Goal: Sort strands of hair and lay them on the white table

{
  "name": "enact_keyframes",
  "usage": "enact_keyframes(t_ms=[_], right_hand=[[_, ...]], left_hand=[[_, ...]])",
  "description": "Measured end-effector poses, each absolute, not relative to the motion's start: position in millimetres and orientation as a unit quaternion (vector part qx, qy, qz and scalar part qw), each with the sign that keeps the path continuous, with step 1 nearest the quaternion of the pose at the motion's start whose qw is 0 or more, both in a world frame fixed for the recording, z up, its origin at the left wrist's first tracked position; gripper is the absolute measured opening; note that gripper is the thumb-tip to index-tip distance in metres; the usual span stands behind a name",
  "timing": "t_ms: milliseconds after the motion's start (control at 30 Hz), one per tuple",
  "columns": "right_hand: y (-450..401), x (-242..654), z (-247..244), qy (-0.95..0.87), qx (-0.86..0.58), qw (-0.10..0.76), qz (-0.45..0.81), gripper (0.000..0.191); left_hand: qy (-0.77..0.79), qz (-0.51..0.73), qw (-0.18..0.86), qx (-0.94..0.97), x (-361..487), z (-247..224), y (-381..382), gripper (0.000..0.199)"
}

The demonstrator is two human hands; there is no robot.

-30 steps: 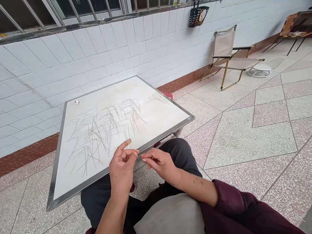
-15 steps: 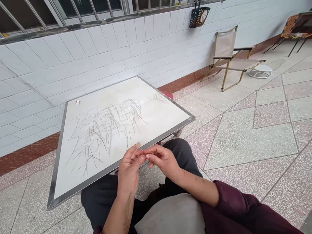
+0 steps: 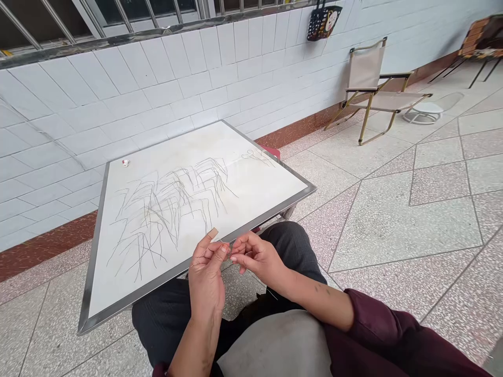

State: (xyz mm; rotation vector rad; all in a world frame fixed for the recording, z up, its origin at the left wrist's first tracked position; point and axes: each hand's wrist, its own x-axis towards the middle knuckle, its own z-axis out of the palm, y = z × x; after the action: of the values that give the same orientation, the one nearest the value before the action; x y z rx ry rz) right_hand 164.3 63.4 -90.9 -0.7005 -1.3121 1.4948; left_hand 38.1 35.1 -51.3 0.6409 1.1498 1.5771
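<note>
With left hand (image 3: 207,277) pinched on a thin strand (image 3: 222,241) and right hand (image 3: 260,260) just beside it (curled inward, with any grip too small to tell), seated in dark trousers (image 3: 294,248) before a metal-rimmed white table (image 3: 259,196) strewn with bent dark strands (image 3: 177,209) beside a white-tiled wall (image 3: 188,99).

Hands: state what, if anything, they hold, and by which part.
The left hand pinches a thin strand, too fine to tell by which part. Whether the right hand grips it too cannot be told.
</note>
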Motion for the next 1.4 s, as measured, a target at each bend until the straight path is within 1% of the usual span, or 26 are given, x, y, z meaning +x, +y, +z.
enact_keyframes(t_ms=[133,233,433,567,700,767,933,1067,1167,1233,1400], right_hand=[[60.7,166.3,-88.9,-0.606,-0.311,0.492,0.542,0.013],[59.6,167.2,-87.9,-0.664,-0.306,0.499,0.465,0.014],[63.7,169.9,-87.2,-0.78,-0.28,0.5,0.253,0.016],[65.7,169.6,-91.6,-0.807,-0.256,0.499,0.188,0.019],[65.6,169.0,-92.7,-0.807,-0.258,0.493,0.196,0.02],[64.5,169.6,-90.6,-0.79,-0.274,0.486,0.254,0.019],[60.6,171.7,-85.9,-0.676,-0.307,0.481,0.465,0.019],[60.4,172.6,-86.2,-0.636,-0.305,0.475,0.526,0.02],[60.4,172.5,-86.4,-0.651,-0.292,0.465,0.523,0.022],[59.9,171.8,-86.3,-0.679,-0.286,0.465,0.492,0.021],[60.1,169.1,-88.2,-0.767,-0.277,0.49,0.308,0.016]], left_hand=[[0.484,0.672,0.488,0.275,38.0,-50.2,33.9,0.047],[0.49,0.682,0.466,0.277,38.7,-49.3,32.4,0.045],[0.497,0.699,0.442,0.263,39.5,-49.1,31.6,0.045],[0.5,0.699,0.436,0.266,39.7,-50.8,31.7,0.043],[0.501,0.705,0.426,0.267,39.9,-51.1,32.3,0.042],[0.502,0.706,0.424,0.265,39.9,-49.9,32.2,0.043],[0.496,0.68,0.463,0.278,38.8,-46.1,29.5,0.047],[0.485,0.665,0.48,0.303,37.9,-46.8,27.4,0.049],[0.491,0.67,0.469,0.3,38.0,-47.9,26.8,0.046],[0.498,0.68,0.456,0.287,38.4,-48.0,26.7,0.045],[0.505,0.698,0.432,0.266,38.8,-47.9,26.6,0.045]])
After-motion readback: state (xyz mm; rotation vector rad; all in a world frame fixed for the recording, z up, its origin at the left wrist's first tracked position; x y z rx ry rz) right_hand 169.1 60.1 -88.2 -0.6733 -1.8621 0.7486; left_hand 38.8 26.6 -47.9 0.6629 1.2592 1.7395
